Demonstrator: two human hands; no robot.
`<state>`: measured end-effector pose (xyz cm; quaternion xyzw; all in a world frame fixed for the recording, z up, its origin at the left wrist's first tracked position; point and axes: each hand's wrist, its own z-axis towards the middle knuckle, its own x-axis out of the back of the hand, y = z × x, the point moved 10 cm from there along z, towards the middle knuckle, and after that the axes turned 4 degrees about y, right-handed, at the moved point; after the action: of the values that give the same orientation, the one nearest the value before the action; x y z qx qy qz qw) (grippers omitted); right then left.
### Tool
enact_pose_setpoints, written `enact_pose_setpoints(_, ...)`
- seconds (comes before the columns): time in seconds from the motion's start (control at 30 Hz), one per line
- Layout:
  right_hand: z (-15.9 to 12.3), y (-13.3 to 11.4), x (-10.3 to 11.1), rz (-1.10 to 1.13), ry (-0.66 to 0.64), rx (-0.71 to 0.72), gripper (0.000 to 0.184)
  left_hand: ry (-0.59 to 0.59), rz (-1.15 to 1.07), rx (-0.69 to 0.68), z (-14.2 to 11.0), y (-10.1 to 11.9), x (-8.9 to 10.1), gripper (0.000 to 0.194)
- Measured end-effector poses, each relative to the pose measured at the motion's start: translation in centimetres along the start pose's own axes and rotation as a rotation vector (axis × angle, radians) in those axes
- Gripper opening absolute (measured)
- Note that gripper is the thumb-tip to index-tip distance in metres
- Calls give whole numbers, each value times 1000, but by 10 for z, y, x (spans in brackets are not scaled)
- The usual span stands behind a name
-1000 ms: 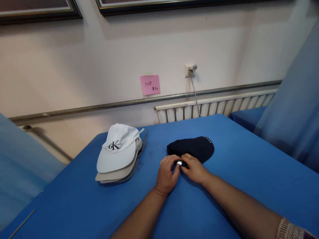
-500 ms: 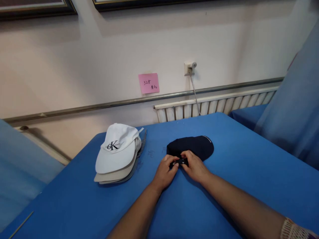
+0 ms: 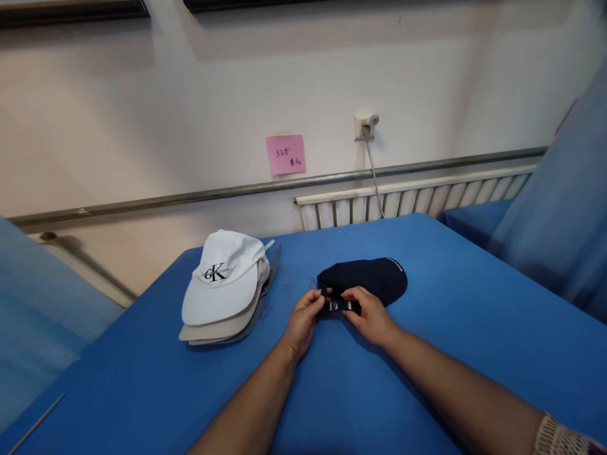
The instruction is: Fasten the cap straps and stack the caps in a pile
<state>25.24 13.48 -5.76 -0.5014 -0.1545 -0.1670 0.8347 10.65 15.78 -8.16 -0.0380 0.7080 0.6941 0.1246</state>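
A black cap [image 3: 363, 277] lies on the blue table [image 3: 379, 404], its brim toward the right with small white lettering along the edge. At the cap's near side, my left hand [image 3: 303, 319] pinches the loose end of the back strap [image 3: 336, 306] between thumb and fingers. My right hand [image 3: 370, 316] grips the same strap further right, close to the cap. Between the hands, small shiny metal pieces show on the strap. To the left rests a stack of caps, with a white cap [image 3: 230, 272] bearing black letters on top and a beige cap [image 3: 215, 330] beneath it.
A thin stick [image 3: 38, 422] lies at the table's left front. Behind the table are a radiator [image 3: 393, 203], a metal pipe [image 3: 213, 194], a plugged-in socket [image 3: 364, 128] and a pink note [image 3: 286, 155]. Blue curtains [image 3: 559, 208] hang at both sides.
My left hand has shifted a little left, drawing the strap end outward, so more of the strap and its metal pieces show. My right hand stays nearly in place.
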Motion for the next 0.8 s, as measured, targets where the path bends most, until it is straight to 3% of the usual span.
enact_pose_setpoints(0.13, 2, 0, 8, 58, 55, 1, 19, 12, 143, -86, 1, 7, 1, 35)
enact_pose_setpoints(0.3, 2, -4, 12, 80, 89, 29, 20, 15, 435, -226, -1, 16, -5, 20)
enact_pose_setpoints(0.53, -1, -21, 12, 179, 78, 112, 23, -3, 513, -299, -12, 30, -17, 16)
enact_pose_setpoints(0.8, -3, -25, 15, 189, 128, 144, 14, -14, 546, -322, -16, 28, -20, 13)
